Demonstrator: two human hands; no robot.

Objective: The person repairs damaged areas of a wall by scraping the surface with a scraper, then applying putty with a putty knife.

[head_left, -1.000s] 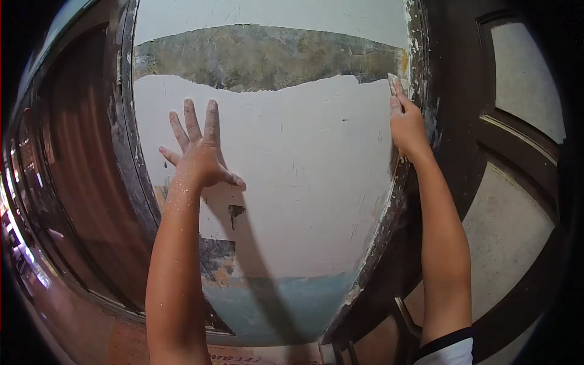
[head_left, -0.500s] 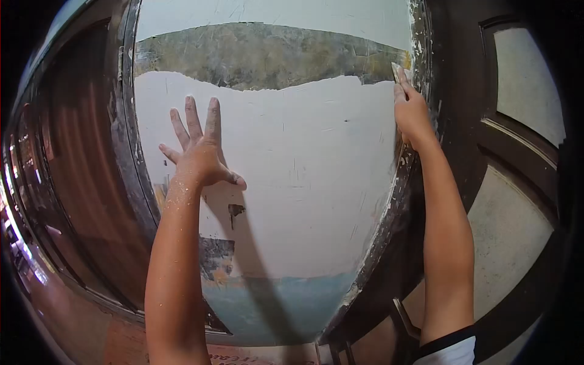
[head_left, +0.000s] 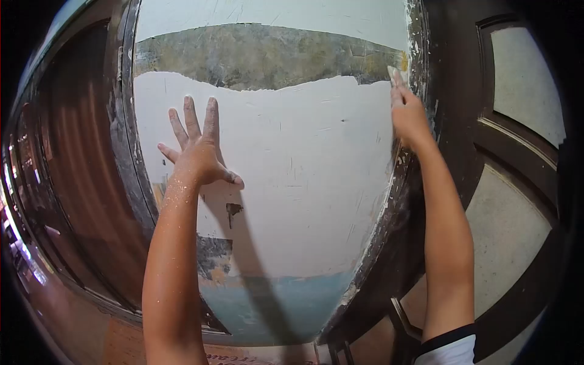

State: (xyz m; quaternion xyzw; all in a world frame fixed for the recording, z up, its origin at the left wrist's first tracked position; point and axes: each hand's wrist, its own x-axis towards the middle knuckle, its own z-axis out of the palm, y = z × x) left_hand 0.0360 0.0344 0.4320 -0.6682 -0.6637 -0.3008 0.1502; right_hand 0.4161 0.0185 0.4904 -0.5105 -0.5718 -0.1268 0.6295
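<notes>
Against the white-painted wall panel (head_left: pixel 304 182) the left hand (head_left: pixel 198 159) lies flat, palm on the paint, 4 fingers spread upward and the thumb out to the right; it is released and grips nothing. Just below its thumb sits a small dark chipped patch (head_left: pixel 234 210). Up at the panel's right edge the right hand (head_left: pixel 409 118) is clenched around a scraper (head_left: pixel 395 74), of which only the pale blade tip shows above the fingers. That tip touches the wall where the ragged top edge of the white paint meets the bare strip (head_left: pixel 261 58) of mottled grey-brown surface. The dark door frame (head_left: pixel 447 91) runs just beside this hand. Low on the panel a blue band (head_left: pixel 286 304) of older paint shows.
</notes>
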